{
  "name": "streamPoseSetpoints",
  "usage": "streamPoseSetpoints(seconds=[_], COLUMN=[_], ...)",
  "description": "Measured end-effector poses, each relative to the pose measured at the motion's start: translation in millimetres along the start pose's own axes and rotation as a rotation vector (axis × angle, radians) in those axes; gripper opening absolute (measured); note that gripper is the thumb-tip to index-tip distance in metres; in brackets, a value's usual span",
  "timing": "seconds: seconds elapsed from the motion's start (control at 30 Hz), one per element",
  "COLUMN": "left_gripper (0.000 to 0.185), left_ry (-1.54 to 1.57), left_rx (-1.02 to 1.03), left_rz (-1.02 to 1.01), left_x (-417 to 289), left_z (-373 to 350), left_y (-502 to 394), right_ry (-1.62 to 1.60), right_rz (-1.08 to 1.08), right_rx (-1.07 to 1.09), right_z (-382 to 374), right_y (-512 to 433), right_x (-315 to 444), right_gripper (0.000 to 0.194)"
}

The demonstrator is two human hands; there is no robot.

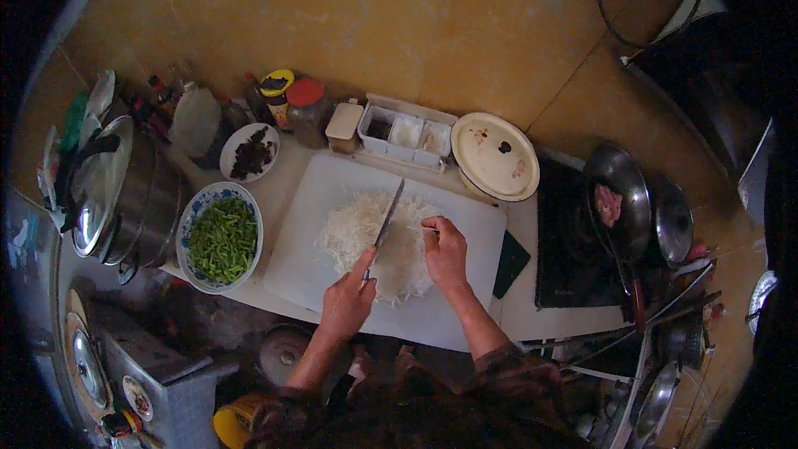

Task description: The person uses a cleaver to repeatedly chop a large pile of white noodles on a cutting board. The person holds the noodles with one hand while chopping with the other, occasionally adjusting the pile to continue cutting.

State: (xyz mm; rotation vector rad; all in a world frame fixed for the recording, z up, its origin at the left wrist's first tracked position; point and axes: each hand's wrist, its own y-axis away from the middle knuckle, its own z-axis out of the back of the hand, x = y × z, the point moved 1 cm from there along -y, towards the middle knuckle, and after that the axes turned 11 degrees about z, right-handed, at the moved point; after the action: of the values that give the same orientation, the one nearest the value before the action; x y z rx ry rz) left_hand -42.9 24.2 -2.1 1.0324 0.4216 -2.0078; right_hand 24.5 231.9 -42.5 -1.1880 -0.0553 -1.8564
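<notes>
My left hand point(349, 299) is closed on the handle of a kitchen knife point(391, 209), its narrow blade pointing away from me over shredded white strands point(355, 221). The strands lie in a loose heap on a white cutting board point(299, 237). At the heap's right side is my right hand point(446, 249), thumb and forefinger pinched together; a small pale piece seems to show at the fingertips, too small to identify. Left of the board stands a blue-and-white bowl point(181, 249) of chopped green vegetable pieces point(223, 240).
A white bowl point(274, 168) with dark pieces, jars and a seasoning box point(405, 153) line the back, beside a lidded enamel pot point(492, 159). Far left stands a large steel pot point(146, 206). On the right, a wok point(629, 199) holding pink meat point(608, 204) rests on a black cooktop point(561, 249).
</notes>
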Motion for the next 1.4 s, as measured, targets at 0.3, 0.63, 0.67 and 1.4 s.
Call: streamPoseSetpoints(seconds=[0.3, 0.63, 0.67, 1.4], left_gripper=[0.062, 0.062, 0.062, 0.062], left_ry=[0.021, -0.096, -0.161, -0.058], left_rx=[0.022, 0.163, 0.175, 0.093], left_rz=[-0.021, 0.143, 0.137, 0.049], left_x=[17.9, 4.6, 2.9, 5.4], left_z=[-0.2, -4.2, -3.3, -10.7], left_y=[-5.2, -11.2, -10.4, -8.5], right_ry=[-0.724, 0.379, 0.332, 0.065], right_rz=[-0.585, 0.084, 0.092, -0.041], right_rx=[0.173, 0.343, 0.284, 0.172], right_z=[24.6, 29.6, 30.0, 30.3], right_y=[7.0, -2.6, -1.5, 49.6], right_x=[16.0, 23.4, 21.2, -34.7], right_gripper=[0.027, 0.037, 0.039, 0.025])
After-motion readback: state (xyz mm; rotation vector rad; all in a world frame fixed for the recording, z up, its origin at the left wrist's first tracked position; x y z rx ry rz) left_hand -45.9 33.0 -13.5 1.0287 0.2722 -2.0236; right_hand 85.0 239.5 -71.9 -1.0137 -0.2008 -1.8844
